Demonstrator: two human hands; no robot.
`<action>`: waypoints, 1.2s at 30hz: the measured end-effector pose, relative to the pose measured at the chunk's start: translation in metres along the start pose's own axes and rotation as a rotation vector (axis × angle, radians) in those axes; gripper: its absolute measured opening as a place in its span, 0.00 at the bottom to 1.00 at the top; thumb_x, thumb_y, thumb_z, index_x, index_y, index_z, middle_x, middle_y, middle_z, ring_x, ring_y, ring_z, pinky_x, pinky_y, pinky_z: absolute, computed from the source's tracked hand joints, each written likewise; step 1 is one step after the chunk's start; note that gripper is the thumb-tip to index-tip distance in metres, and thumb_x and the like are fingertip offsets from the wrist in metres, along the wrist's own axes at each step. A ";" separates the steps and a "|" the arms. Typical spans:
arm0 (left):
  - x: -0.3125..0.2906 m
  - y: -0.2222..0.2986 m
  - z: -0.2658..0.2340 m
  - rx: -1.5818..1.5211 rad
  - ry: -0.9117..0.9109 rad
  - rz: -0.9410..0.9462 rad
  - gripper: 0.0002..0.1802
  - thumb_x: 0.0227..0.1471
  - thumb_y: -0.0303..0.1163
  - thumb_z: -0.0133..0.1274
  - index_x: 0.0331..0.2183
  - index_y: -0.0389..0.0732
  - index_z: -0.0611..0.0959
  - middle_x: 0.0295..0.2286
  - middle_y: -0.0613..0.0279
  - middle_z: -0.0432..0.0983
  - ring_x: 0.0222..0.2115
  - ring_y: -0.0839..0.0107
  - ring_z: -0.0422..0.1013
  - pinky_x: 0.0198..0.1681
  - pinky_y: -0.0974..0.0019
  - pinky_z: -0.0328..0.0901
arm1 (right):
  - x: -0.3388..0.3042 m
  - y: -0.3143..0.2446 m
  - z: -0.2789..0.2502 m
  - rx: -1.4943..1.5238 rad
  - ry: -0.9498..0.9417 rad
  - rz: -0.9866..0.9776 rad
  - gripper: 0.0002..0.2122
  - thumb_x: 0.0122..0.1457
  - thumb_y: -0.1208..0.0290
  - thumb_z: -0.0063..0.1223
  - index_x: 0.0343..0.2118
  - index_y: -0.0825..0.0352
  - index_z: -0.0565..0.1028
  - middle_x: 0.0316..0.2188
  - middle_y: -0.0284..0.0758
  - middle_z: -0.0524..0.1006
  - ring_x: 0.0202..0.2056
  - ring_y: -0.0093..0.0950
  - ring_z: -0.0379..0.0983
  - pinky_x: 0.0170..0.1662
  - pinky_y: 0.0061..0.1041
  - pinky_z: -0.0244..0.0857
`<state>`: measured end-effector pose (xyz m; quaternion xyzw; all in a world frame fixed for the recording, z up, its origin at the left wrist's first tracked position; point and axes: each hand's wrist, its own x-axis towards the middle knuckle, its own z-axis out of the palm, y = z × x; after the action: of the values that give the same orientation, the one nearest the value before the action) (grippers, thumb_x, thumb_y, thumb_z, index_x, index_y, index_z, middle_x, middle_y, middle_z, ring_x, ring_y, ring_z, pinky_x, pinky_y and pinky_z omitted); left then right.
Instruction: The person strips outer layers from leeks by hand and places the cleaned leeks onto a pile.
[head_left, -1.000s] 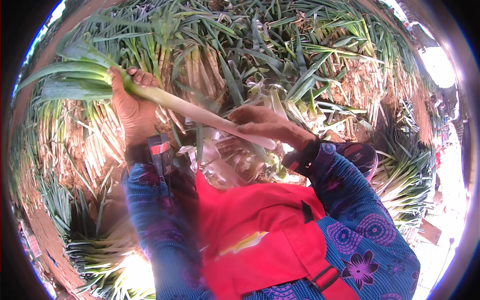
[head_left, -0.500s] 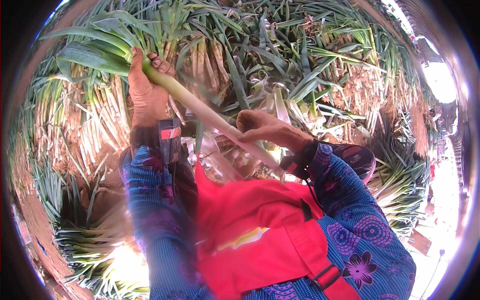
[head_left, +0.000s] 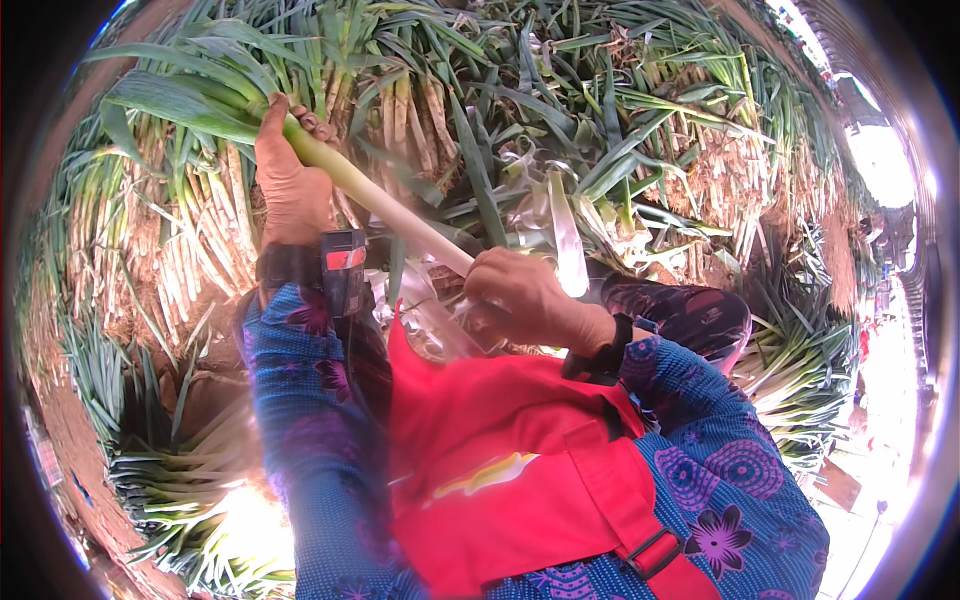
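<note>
1. A long leek (head_left: 375,195) runs on a slant across the upper middle of the view, its pale, smooth white shaft lower right and its broad green leaves fanning out at upper left.
2. The left hand (head_left: 288,180) is wrapped tight around the stalk where the white turns green, fingers (head_left: 312,122) curled fully over it.
3. The right hand (head_left: 525,300) is closed around the shaft's lower end, knuckles up; whether it holds anything besides the leek cannot be told.
4. The leek is held in the air above a red apron (head_left: 490,450) and blue flowered sleeves (head_left: 300,420).
5. Behind it, piled leeks (head_left: 640,130) cover the ground, stalks and leaves overlapping.
</note>
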<state>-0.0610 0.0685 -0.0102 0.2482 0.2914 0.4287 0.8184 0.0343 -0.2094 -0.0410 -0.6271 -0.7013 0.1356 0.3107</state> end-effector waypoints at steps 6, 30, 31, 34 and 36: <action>0.007 0.013 -0.014 -0.012 -0.031 0.008 0.13 0.52 0.41 0.54 0.24 0.45 0.70 0.17 0.70 0.62 0.19 0.74 0.60 0.26 0.68 0.57 | -0.021 0.013 -0.036 1.158 0.253 0.625 0.07 0.54 0.76 0.55 0.35 0.67 0.70 0.29 0.30 0.75 0.32 0.21 0.73 0.40 0.23 0.66; -0.005 0.007 -0.003 -0.009 -0.172 -0.005 0.15 0.53 0.42 0.51 0.25 0.42 0.70 0.18 0.68 0.62 0.20 0.72 0.59 0.28 0.67 0.56 | -0.035 0.053 -0.023 0.223 -0.509 0.462 0.13 0.47 0.67 0.50 0.35 0.67 0.76 0.25 0.42 0.76 0.28 0.35 0.73 0.32 0.33 0.64; -0.006 0.008 -0.005 -0.007 -0.167 -0.005 0.15 0.53 0.42 0.51 0.25 0.42 0.70 0.18 0.68 0.62 0.20 0.72 0.59 0.28 0.67 0.56 | -0.028 0.043 -0.025 0.218 -0.563 0.474 0.13 0.46 0.69 0.49 0.35 0.69 0.75 0.24 0.43 0.75 0.27 0.36 0.72 0.31 0.33 0.63; -0.009 0.009 -0.006 -0.055 -0.227 -0.047 0.14 0.53 0.41 0.51 0.26 0.41 0.70 0.18 0.67 0.61 0.20 0.72 0.58 0.28 0.68 0.56 | -0.025 0.036 -0.017 0.223 -0.622 0.504 0.15 0.44 0.72 0.47 0.36 0.72 0.74 0.22 0.44 0.73 0.25 0.36 0.71 0.28 0.33 0.62; -0.010 0.008 -0.004 -0.078 -0.322 -0.053 0.14 0.52 0.41 0.50 0.26 0.40 0.70 0.19 0.67 0.61 0.20 0.72 0.57 0.28 0.68 0.55 | -0.029 0.038 -0.010 0.233 -0.627 0.521 0.15 0.43 0.72 0.47 0.36 0.72 0.74 0.21 0.43 0.73 0.24 0.36 0.71 0.27 0.33 0.61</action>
<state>-0.0733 0.0644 -0.0052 0.2743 0.1459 0.3726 0.8744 0.0711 -0.2330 -0.0636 -0.6724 -0.5597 0.4724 0.1067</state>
